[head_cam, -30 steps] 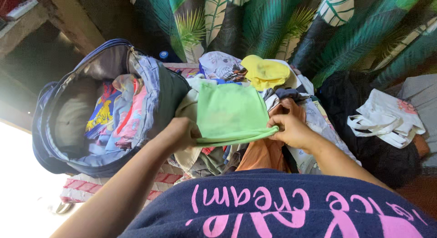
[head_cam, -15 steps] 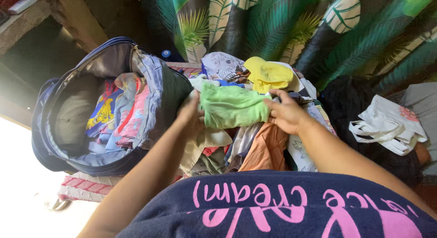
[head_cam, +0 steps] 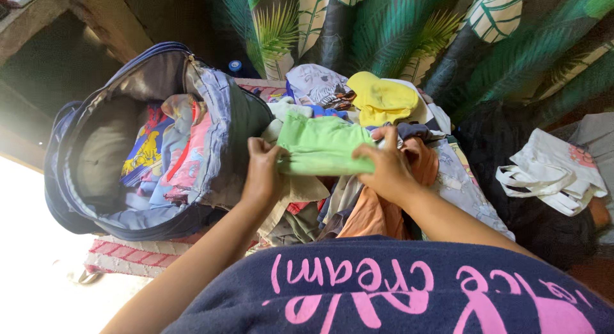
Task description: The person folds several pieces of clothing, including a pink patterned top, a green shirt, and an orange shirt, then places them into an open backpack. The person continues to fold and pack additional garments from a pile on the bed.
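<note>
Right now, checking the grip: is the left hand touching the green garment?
Touching. The head view shows the left hand gripping the green garment's left edge, fingers curled onto it.

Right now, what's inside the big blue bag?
The open blue bag holds folded colourful clothes stacked against its right side, with bare grey lining beside them. Anything underneath those clothes is covered, so I can't tell what's there.
</note>
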